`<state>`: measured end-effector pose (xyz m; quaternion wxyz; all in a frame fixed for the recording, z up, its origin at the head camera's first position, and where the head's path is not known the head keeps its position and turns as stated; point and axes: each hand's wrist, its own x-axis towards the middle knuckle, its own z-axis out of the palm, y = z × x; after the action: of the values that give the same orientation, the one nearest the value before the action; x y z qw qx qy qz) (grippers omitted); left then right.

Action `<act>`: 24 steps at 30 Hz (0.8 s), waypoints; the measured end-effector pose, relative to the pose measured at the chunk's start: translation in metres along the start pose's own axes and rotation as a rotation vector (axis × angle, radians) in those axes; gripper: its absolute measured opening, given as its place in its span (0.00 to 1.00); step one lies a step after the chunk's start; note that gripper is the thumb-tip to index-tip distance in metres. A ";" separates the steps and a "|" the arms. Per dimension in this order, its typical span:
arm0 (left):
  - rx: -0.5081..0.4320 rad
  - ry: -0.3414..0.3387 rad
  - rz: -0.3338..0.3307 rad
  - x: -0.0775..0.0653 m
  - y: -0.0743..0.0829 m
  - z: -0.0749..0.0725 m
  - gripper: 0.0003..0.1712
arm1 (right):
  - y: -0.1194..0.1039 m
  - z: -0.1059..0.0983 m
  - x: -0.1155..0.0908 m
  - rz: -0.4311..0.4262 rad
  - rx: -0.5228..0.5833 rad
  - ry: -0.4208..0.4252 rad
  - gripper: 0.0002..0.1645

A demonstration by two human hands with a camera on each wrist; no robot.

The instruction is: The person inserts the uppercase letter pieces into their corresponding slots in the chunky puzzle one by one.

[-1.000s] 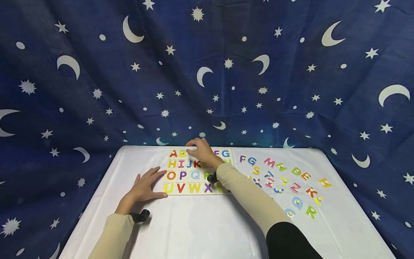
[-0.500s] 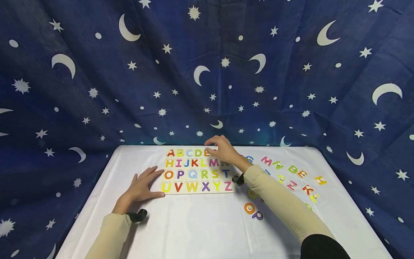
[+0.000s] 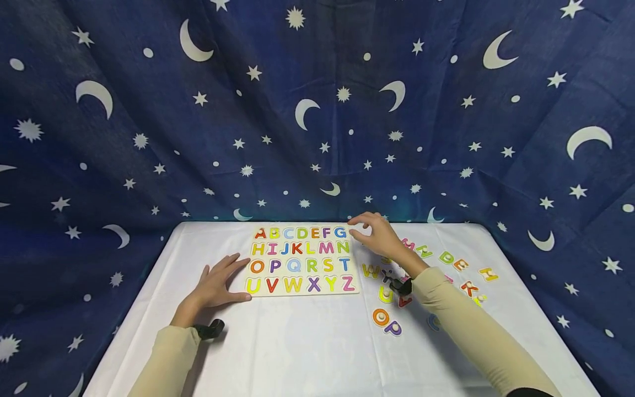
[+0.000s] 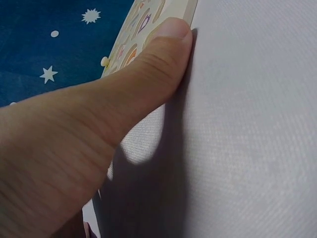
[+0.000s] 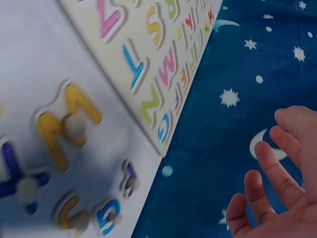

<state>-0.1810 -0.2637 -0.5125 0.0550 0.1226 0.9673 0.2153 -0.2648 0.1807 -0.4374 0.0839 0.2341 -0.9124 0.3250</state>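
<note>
Head view first: your left hand (image 3: 213, 284) lies beside the letter board (image 3: 317, 257), fingers spread along its left edge, thumb by the near corner. It grasps nothing; call it a brace, likely there to keep the board from sliding on the white surface (image 3: 297, 342). Over to your right hand (image 3: 379, 240), hanging just beside the board's far right corner, thumb and forefinger bowed apart, nothing visible between them. That shape would suit small knobs. Well left of it, the A (image 3: 260, 234) and B (image 3: 274, 233) sit in the top row, knobs up, while the other slots show only their printed letters. And there's the scatter: to the right of that hand, the D (image 3: 446, 257), the E (image 3: 461, 264) and, farther out, the H (image 3: 488, 274); on your side of it, the O (image 3: 381, 317) and P (image 3: 393, 328). They seem laid on that side for the right hand's easy reach.

Left wrist view: your thumb stretches to the board's edge, its tip appearing to touch; the other fingers can't be made out.

Right wrist view: fingers loosely parted, nothing in their grasp. Across from them lies the W (image 5: 54, 124), just beside the board, with the F (image 5: 128, 176) and G (image 5: 110, 215) closer together, knobs up, presumably so fingertips can pinch them.
</note>
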 end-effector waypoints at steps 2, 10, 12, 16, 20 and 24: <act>-0.002 -0.002 0.001 0.000 0.000 0.000 0.60 | 0.005 -0.005 -0.008 0.003 -0.001 0.018 0.15; 0.000 -0.001 0.011 0.001 -0.002 0.000 0.59 | 0.023 -0.031 -0.041 0.038 -0.014 0.072 0.15; 0.004 -0.006 0.012 0.002 -0.002 0.001 0.59 | 0.027 -0.039 -0.052 0.057 -0.018 0.084 0.15; 0.005 -0.012 0.014 0.002 -0.002 0.002 0.60 | 0.035 -0.054 -0.074 0.084 -0.045 0.118 0.13; -0.004 -0.009 0.012 0.004 -0.003 0.002 0.59 | 0.043 -0.067 -0.096 0.112 -0.064 0.137 0.14; -0.011 -0.016 0.002 0.005 -0.003 0.002 0.59 | 0.051 -0.075 -0.119 0.151 -0.078 0.137 0.16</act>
<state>-0.1863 -0.2641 -0.5164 0.0631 0.1248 0.9655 0.2196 -0.1852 0.3066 -0.4439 0.1305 0.1387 -0.9316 0.3097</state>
